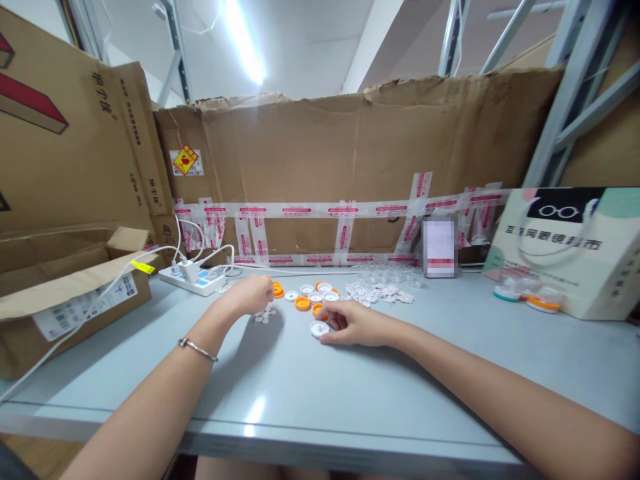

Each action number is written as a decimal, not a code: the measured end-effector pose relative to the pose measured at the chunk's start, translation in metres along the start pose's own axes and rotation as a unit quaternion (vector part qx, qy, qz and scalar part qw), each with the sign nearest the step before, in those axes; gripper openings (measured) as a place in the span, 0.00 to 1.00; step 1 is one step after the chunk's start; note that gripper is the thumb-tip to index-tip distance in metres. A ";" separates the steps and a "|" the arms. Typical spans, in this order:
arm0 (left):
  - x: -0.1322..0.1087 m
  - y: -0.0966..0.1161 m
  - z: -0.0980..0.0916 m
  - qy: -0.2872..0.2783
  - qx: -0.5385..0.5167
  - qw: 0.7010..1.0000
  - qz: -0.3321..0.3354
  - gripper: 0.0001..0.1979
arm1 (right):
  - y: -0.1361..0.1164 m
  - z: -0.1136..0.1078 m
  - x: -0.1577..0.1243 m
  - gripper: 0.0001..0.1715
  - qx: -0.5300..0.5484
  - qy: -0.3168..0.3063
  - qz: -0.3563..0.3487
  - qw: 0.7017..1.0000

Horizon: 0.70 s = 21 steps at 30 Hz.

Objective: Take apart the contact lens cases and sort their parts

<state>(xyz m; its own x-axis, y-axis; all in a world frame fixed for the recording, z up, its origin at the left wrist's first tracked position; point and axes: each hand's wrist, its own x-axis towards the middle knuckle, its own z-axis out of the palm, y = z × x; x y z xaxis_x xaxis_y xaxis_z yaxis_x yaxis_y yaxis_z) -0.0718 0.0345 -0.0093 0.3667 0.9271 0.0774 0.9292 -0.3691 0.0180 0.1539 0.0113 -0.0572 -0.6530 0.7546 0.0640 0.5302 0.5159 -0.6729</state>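
My right hand [356, 323] rests on the table with its thumb and fingers closed round the edge of a white round cap [319, 329], which lies flat with a small white piece inside. An orange cap [319, 310] sits just behind those fingers. My left hand [251, 295] hovers over a small group of white discs [264, 315], its fingers curled together; what they pinch, if anything, is hidden. Right beside its fingertips is another orange cap [278, 290]. Between the hands lie several white caps [331, 297] and one more orange cap [303, 304].
A heap of small white pieces [380, 293] lies behind my right hand, with clear plastic parts [387, 273] beyond. A phone [440, 247] leans against the cardboard [310, 153]. A power strip [197, 280] and open box [75, 293] are left; a paper bag [565, 253] stands right.
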 end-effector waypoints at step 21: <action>0.004 0.055 0.039 0.020 -0.172 0.971 0.165 0.05 | 0.007 0.002 0.007 0.15 -0.001 0.010 -0.009 1.000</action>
<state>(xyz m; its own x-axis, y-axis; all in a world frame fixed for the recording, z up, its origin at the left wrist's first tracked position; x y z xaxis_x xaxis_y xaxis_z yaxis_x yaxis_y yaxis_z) -0.0174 0.0202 -0.0469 0.6338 0.7537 0.1739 0.6885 -0.6521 0.3174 0.1524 0.0193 -0.0630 -0.6509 0.7537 0.0906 0.5206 0.5301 -0.6693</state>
